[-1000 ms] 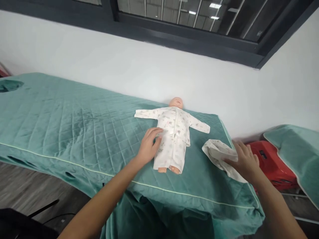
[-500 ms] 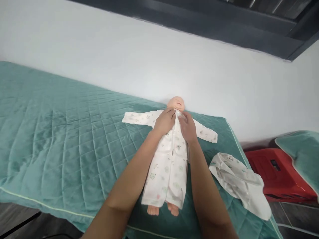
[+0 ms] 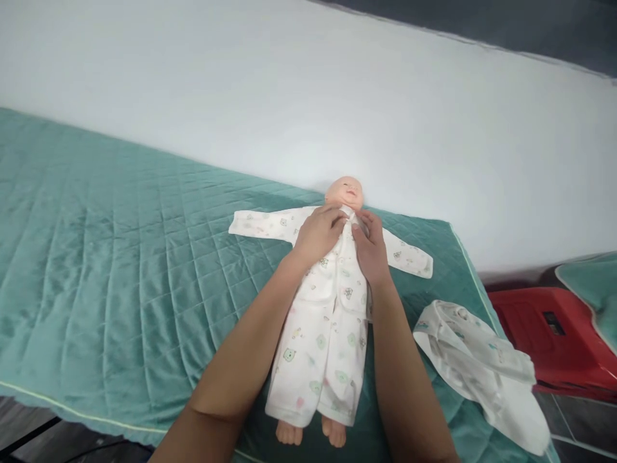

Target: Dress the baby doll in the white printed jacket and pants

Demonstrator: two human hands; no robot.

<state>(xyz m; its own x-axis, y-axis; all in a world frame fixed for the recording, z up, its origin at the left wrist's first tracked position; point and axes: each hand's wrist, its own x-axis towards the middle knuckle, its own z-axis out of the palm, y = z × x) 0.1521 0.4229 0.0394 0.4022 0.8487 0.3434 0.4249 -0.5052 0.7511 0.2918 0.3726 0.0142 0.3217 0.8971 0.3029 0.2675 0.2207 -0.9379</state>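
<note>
Together, left hand [image 3: 319,233], right hand [image 3: 372,249] half-curled on dressed doll [image 3: 332,308], hold unclear, quilt [image 3: 144,276] stretching leftward, right edge [image 3: 469,265] nearer.

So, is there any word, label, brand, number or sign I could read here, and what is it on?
None can be read.
White printed cloth jacket and matching white trousers: small animal pictures; any lettering is too small to read.
Crumpled white printed cloth: coloured marks, too blurred to tell.
Shiny red object at the right: a dark rectangular patch, nothing legible.
</note>
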